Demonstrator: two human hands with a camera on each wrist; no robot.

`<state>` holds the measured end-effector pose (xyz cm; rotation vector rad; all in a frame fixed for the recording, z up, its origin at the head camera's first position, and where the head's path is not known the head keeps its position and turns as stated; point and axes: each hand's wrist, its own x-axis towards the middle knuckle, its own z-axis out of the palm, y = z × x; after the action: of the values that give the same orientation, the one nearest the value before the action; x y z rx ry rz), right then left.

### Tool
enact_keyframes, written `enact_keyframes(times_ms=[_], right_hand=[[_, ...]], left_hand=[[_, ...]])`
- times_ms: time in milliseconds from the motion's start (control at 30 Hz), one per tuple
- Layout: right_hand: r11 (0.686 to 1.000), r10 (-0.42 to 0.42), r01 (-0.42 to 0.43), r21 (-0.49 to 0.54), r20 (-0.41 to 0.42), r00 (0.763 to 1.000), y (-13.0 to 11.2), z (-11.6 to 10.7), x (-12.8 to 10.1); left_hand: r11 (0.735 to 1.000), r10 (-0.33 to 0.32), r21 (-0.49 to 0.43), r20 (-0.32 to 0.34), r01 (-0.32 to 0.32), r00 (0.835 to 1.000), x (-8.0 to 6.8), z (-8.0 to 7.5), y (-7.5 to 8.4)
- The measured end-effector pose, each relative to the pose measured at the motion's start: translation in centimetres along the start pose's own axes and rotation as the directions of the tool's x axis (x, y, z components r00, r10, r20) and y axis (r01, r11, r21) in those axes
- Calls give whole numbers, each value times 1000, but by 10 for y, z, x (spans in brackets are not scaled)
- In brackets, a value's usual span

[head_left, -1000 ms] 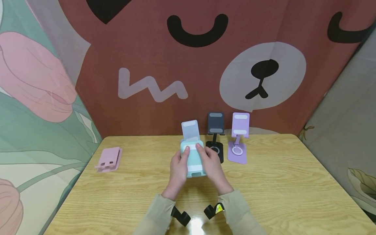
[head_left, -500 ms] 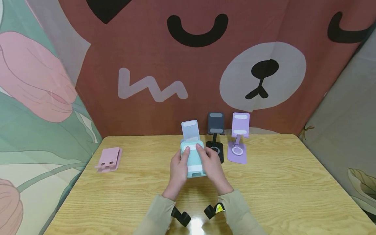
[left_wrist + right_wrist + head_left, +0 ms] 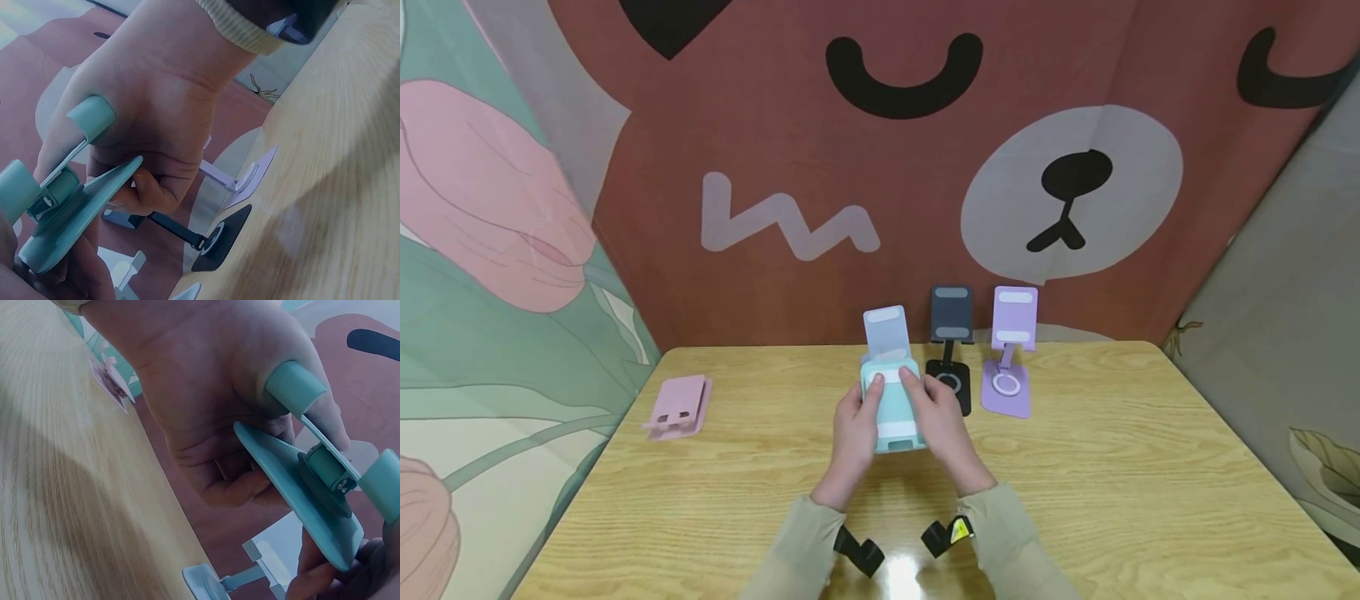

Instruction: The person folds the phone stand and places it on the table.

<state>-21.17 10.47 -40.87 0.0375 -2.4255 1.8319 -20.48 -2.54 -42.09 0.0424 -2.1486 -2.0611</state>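
Turquoise and folded, the stand (image 3: 897, 407) is raised above the wooden table (image 3: 737, 500). Left hand (image 3: 855, 427) and right hand (image 3: 947, 429) curl their fingers round its sides, thumbs on its upper face

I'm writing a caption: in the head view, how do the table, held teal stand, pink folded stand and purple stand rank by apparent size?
Table (largest)
Teal stand and purple stand: too alike to rank
Pink folded stand (smallest)

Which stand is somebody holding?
The teal stand, gripped by the left hand and right hand; the pink stand, blue stand, black stand and purple stand are on the table.
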Motion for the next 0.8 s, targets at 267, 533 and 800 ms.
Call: enact_keyframes(times_ms=[267, 533, 800], right_hand=[[1000, 2, -2, 0, 23, 1000, -4, -6, 5], [1000, 10, -10, 28, 4, 1000, -3, -18, 15], [1000, 16, -16, 3, -29, 999, 0, -27, 19]], left_hand=[[1000, 18, 22, -25, -17, 1000, 7, -12, 2], [998, 16, 62, -53, -13, 998, 14, -29, 4], [993, -32, 112, -51, 37, 998, 18, -50, 1]])
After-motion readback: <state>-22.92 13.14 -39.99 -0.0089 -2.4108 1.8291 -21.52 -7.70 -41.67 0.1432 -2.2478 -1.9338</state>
